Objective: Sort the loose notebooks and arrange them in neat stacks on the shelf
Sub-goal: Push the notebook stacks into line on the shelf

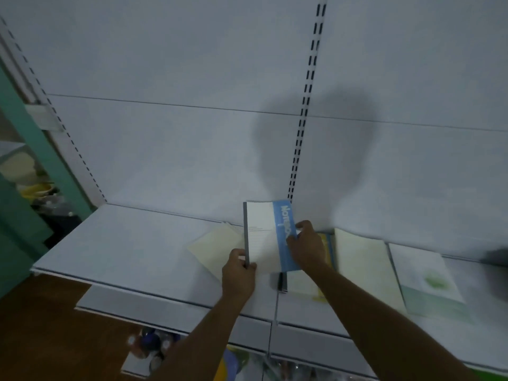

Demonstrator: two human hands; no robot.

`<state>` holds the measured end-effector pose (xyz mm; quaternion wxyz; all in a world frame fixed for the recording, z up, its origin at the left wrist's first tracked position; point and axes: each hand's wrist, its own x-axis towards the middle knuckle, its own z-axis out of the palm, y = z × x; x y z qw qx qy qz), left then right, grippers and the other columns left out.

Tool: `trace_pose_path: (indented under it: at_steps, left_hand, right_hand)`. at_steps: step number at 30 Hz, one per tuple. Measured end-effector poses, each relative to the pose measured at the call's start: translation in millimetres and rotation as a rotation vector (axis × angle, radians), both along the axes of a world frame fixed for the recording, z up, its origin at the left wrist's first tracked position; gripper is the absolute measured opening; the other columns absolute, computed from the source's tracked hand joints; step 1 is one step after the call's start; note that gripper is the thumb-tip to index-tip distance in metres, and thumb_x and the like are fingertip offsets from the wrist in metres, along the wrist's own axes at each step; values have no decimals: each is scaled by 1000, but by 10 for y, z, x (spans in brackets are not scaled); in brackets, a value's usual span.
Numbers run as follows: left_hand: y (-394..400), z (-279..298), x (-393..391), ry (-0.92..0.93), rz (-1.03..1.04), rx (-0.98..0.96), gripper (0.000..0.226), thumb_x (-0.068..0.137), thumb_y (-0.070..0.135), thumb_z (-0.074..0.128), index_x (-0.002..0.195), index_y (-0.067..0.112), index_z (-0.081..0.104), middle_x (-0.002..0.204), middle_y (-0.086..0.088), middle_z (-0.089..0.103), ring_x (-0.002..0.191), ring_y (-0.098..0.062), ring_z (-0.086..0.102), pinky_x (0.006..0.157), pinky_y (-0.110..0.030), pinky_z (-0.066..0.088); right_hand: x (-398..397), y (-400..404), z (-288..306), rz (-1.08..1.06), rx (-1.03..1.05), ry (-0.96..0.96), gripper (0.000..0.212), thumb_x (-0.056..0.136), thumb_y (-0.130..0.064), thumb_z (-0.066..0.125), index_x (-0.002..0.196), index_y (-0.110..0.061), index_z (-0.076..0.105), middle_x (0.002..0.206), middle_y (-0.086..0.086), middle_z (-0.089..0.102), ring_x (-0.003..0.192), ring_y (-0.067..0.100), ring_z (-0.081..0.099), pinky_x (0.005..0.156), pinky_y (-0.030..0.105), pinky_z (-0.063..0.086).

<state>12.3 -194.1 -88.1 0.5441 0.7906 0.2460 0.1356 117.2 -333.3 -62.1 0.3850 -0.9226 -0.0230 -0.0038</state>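
A white notebook with a blue band (264, 235) is held just above the white shelf (123, 243), near its middle. My left hand (238, 273) grips its lower left corner at the grey spine. My right hand (306, 244) pinches its right edge over the blue band. A cream notebook (217, 247) lies on the shelf under and to the left of it. To the right lie a yellow-edged notebook (305, 287), a pale cream one (365, 268) and a white and green one (428, 279), side by side and partly overlapping.
The shelf's white back panel (192, 147) has slotted uprights. A lower shelf (170, 306) juts out below, with packaged goods (154, 345) beneath it. A green post (35, 149) and clutter stand at the left. A dark blurred object (496, 258) sits at the far right.
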Motion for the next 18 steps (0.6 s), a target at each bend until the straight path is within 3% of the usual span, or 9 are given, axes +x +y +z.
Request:
trace_pose_path:
  at_steps: [3, 8, 14, 18]
  left_hand:
    - [-257, 36, 66, 6, -59, 5, 22, 88, 4, 62, 109, 4, 57, 93, -18, 68, 85, -30, 66, 71, -31, 54]
    - [-596, -2, 146, 83, -135, 70, 29, 87, 7, 63, 115, 4, 58, 107, -13, 67, 92, -21, 64, 72, -21, 48]
    - [-785, -141, 86, 181, -171, 174, 30, 87, 11, 63, 116, 5, 59, 115, -12, 65, 101, -21, 62, 88, -27, 49]
    - [-801, -204, 58, 241, -183, 261, 33, 88, 15, 62, 120, 6, 59, 119, -13, 62, 108, -23, 59, 94, -29, 47]
  right_hand:
    - [67, -336, 35, -60, -56, 39, 33, 87, -29, 59, 115, -17, 49, 97, 7, 66, 72, 17, 55, 55, 24, 40]
    - [71, -765, -28, -115, -166, 121, 32, 82, -29, 58, 111, -17, 52, 106, 5, 64, 95, 26, 62, 69, 27, 40]
    - [-48, -888, -127, -50, -374, 143, 27, 83, -24, 53, 107, -11, 52, 110, 7, 61, 105, 27, 58, 83, 33, 47]
    - [-151, -827, -186, 36, -495, 117, 32, 89, -21, 47, 119, -10, 50, 119, 7, 55, 109, 25, 57, 88, 33, 46]
